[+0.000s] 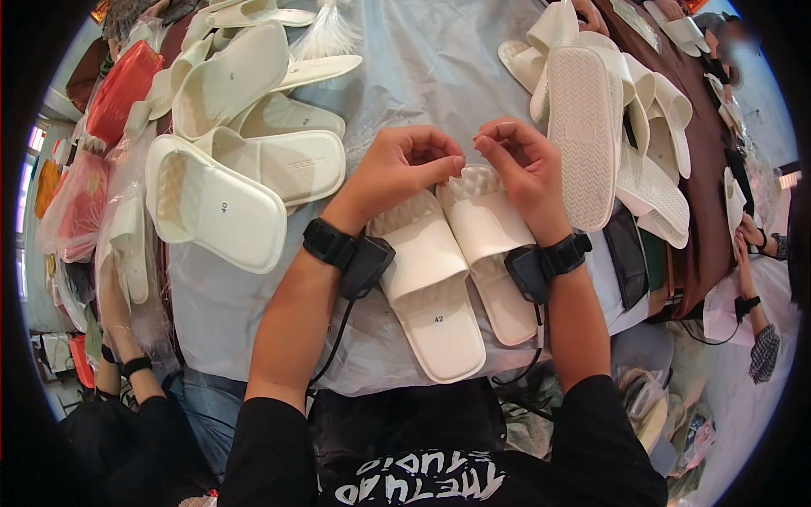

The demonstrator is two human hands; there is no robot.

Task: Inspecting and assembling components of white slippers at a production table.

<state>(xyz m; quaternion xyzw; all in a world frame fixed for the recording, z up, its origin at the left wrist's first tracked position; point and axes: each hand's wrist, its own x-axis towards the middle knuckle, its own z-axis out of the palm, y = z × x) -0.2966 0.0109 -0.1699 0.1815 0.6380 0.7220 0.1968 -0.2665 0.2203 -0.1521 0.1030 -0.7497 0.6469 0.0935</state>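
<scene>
A pair of cream slide slippers lies on the sheeted table in front of me, soles down. The left slipper [422, 253] and the right slipper [490, 221] sit side by side, their toe ends away from me. Above the toe end of the left one, my left hand [410, 165] is closed, with thumb and forefinger pinched. My right hand [522, 167] pinches likewise over the other toe end, its fingertips a short gap from the left ones. Whatever thin thing may be between the fingers is too small to make out. Both wrists wear black straps with cabled boxes.
A heap of cream slippers [228, 194] lies to the left, another stack [583, 135] to the right. A bundle of thin white strands [328, 35] is at the far side. Red plastic-wrapped items [125, 89] lie far left. Co-workers' arms [127, 338] show at both sides.
</scene>
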